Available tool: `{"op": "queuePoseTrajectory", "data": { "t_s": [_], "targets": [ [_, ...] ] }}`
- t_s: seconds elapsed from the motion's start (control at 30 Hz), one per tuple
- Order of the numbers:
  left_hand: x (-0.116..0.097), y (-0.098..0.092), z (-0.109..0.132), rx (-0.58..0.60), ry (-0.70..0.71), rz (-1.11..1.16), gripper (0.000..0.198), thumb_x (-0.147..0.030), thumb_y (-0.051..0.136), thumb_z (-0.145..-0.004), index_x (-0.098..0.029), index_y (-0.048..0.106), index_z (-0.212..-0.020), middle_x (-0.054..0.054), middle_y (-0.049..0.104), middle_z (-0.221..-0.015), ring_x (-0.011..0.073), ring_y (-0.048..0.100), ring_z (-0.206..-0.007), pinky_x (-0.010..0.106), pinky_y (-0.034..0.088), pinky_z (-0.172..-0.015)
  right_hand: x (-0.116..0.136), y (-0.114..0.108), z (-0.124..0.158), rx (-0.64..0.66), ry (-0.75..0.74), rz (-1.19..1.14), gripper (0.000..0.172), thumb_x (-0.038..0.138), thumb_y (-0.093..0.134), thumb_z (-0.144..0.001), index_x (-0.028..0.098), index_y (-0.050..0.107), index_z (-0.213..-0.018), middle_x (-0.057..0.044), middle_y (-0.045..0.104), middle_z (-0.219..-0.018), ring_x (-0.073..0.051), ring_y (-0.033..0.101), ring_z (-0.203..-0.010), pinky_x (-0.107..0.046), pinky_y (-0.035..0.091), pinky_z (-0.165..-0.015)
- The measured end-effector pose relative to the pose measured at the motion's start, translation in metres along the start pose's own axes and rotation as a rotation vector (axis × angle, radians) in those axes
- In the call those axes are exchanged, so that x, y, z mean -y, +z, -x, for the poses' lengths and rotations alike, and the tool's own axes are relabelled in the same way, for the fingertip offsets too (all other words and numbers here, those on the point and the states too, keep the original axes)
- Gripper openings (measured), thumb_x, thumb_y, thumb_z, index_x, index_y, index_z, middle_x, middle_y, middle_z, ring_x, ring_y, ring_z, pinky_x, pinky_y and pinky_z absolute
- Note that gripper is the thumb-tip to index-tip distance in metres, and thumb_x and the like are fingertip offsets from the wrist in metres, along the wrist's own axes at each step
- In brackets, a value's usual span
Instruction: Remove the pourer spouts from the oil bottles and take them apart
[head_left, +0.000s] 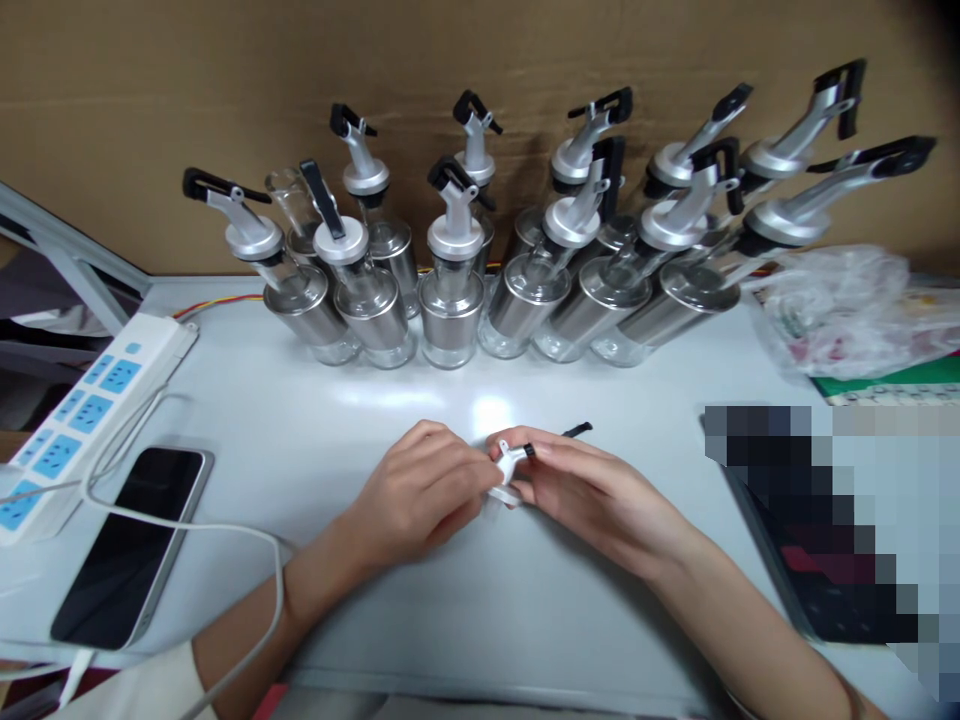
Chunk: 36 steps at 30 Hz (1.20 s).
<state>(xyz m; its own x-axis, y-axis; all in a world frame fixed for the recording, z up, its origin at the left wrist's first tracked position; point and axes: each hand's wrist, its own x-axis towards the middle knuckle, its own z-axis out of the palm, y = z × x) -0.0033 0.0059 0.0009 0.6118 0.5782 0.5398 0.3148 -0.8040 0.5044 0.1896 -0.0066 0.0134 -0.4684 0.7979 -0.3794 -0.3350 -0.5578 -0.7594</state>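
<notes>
Between my two hands, low over the table, is a silver pourer spout [510, 462] with a black tip, tilted toward the right. My left hand [420, 495] pinches it from the left, its fingers closed at the spout's body. Around its other side curl the fingers of my right hand [581, 480], with the thumb near the black tip. A thin black lever [577, 431] sticks out past the back of my right hand; whether it is held or lies on the table I cannot tell. The spout's lower end is partly hidden by fingers.
Several glass-and-steel bottles [451, 310] with pourer tops stand in rows at the back. On the left lie a white power strip [169, 350], a phone [139, 540] and a white cable [217, 530] crossing my left forearm. A plastic bag [847, 310] and a dark tablet-like device [765, 530] sit right.
</notes>
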Motion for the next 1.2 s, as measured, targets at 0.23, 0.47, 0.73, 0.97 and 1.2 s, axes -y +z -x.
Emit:
{"op": "queuePoseTrajectory", "data": {
  "t_s": [0.23, 0.47, 0.73, 0.97, 1.2],
  "targets": [
    [-0.001, 0.001, -0.002, 0.039, -0.093, -0.005, 0.025, -0.021, 0.047, -0.079, -0.018, 0.048, -0.103, 0.000, 0.064, -0.077, 0.0119, 0.058, -0.064, 0.026, 0.044, -0.059, 0.005, 0.000, -0.001, -0.010, -0.068, 0.063, 0.024, 0.035, 0.041, -0.086, 0.021, 0.060, -0.084, -0.008, 0.064, -0.090, -0.021, 0.061, -0.088, -0.035, 0.051, -0.075],
    [0.004, 0.007, 0.003, 0.313, -0.151, -0.153, 0.012, -0.021, 0.042, -0.084, -0.018, 0.053, -0.081, -0.005, 0.054, -0.054, 0.0097, 0.049, -0.047, 0.025, 0.039, -0.053, 0.008, 0.000, -0.001, -0.048, -0.036, 0.067, 0.024, 0.034, 0.035, -0.082, 0.021, 0.055, -0.077, -0.009, 0.063, -0.085, -0.021, 0.061, -0.080, -0.035, 0.051, -0.070],
    [0.005, 0.008, 0.005, 0.173, -0.077, -0.250, 0.022, -0.021, 0.039, -0.091, -0.018, 0.058, -0.080, -0.007, 0.051, -0.046, 0.0078, 0.042, -0.038, 0.022, 0.036, -0.047, 0.007, 0.000, -0.001, -0.053, 0.006, -0.086, 0.026, 0.031, 0.036, -0.083, 0.019, 0.058, -0.074, -0.008, 0.064, -0.087, -0.021, 0.062, -0.078, -0.034, 0.050, -0.068],
    [0.002, 0.004, 0.003, -0.095, -0.137, -0.142, 0.010, -0.023, 0.045, -0.092, -0.018, 0.052, -0.088, -0.009, 0.048, -0.045, 0.0048, 0.042, -0.038, 0.017, 0.037, -0.047, 0.003, -0.003, 0.001, -0.004, 0.078, -0.141, 0.027, 0.030, 0.038, -0.084, 0.017, 0.061, -0.077, -0.011, 0.064, -0.099, -0.023, 0.063, -0.089, -0.037, 0.051, -0.071],
    [0.000, 0.005, 0.005, -0.285, -0.177, 0.128, 0.007, -0.027, 0.046, -0.092, -0.020, 0.046, -0.092, -0.009, 0.046, -0.052, 0.0040, 0.041, -0.041, 0.015, 0.035, -0.043, -0.003, 0.007, 0.003, 0.170, 0.294, -0.345, 0.018, 0.029, 0.044, -0.085, 0.016, 0.056, -0.081, -0.009, 0.062, -0.104, -0.023, 0.066, -0.089, -0.036, 0.052, -0.071]
  ]
}}
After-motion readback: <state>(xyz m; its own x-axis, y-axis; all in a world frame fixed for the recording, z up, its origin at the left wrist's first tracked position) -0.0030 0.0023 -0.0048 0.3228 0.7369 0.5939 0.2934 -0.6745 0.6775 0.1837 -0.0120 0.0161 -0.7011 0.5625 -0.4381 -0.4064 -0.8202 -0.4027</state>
